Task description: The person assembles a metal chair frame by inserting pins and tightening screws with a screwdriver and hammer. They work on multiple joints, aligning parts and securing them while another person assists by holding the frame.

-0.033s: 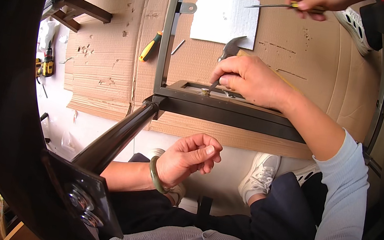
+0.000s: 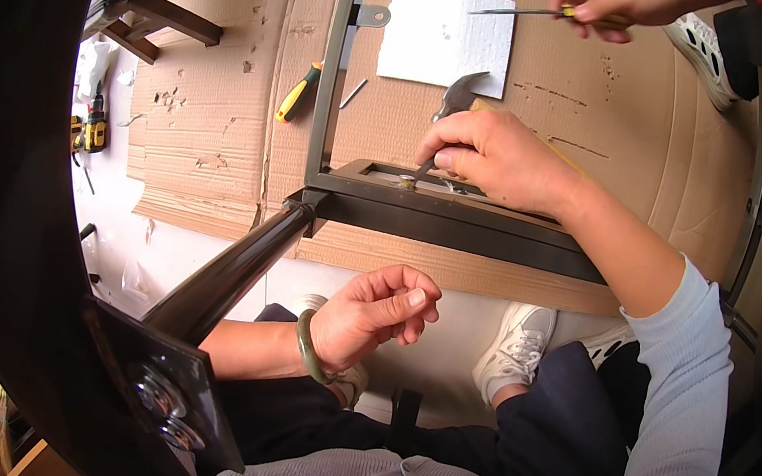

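My right hand [image 2: 509,164] is closed, its fingertips pinching a slim dark tool [image 2: 425,169] whose kind I cannot make out. The tool's lower end comes down beside a small brassy fastener [image 2: 406,182] on the dark metal frame [image 2: 463,230]. Behind these fingers lies a claw hammer [image 2: 458,98], its yellow handle partly covered by the hand. My left hand [image 2: 380,314], with a green bangle at the wrist, hovers on the near side of the frame. Its fingers are loosely curled, with nothing visible in them. At the upper right, another person's hand [image 2: 607,4] holds a screwdriver [image 2: 519,12].
A white foam sheet [image 2: 435,35] lies on the cardboard [image 2: 607,94]. Left of it are a yellow-and-black-handled tool [image 2: 298,93] and a small metal rod [image 2: 353,93]. A dark tubular leg [image 2: 235,264] angles toward me. A wooden chair [image 2: 171,14] and power drill [image 2: 95,128] are farther left.
The other person's hand and screwdriver have shifted slightly to the left over the foam sheet. My two hands have stayed in place.
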Available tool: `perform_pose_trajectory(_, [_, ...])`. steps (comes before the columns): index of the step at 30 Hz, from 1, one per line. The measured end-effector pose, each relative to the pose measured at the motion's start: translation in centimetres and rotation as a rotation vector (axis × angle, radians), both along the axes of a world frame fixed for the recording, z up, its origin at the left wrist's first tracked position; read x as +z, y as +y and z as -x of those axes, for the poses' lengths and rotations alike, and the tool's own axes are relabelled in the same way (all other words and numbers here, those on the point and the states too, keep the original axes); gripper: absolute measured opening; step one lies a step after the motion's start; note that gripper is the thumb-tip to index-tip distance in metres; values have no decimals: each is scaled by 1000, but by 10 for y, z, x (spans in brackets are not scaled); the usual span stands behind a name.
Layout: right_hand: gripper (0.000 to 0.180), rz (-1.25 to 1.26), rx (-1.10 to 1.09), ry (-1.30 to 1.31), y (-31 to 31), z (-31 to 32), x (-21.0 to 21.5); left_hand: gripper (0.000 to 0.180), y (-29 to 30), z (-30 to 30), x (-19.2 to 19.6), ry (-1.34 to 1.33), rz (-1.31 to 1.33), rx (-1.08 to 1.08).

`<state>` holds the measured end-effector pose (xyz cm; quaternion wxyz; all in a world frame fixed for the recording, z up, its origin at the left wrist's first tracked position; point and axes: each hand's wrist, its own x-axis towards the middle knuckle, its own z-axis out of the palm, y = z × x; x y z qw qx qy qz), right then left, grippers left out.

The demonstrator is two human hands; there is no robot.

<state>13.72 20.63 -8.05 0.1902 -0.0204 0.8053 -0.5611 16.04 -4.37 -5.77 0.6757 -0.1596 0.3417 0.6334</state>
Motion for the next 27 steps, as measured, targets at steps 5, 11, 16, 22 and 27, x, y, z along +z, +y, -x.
perform_pose_trajectory(5, [20, 117, 27, -144, 1, 4, -4, 17, 0, 0, 0, 2, 2, -5])
perform_pose_trajectory(11, [22, 215, 99, -189, 1, 11, -15, 17, 1, 0, 0, -2, 10, -9])
perform_pose_trajectory(16, [22, 259, 118, -194, 0, 15, -20, 17, 1, -1, -1, 25, 17, -23])
perform_pose_trajectory(22, [20, 326, 136, -232, -2, 22, -21, 18, 0, -2, -3, 12, 15, -32])
perform_pose_trajectory(27, [20, 276, 227, -119, 0, 38, -13, 18, -1, -2, -5, 20, 22, -41])
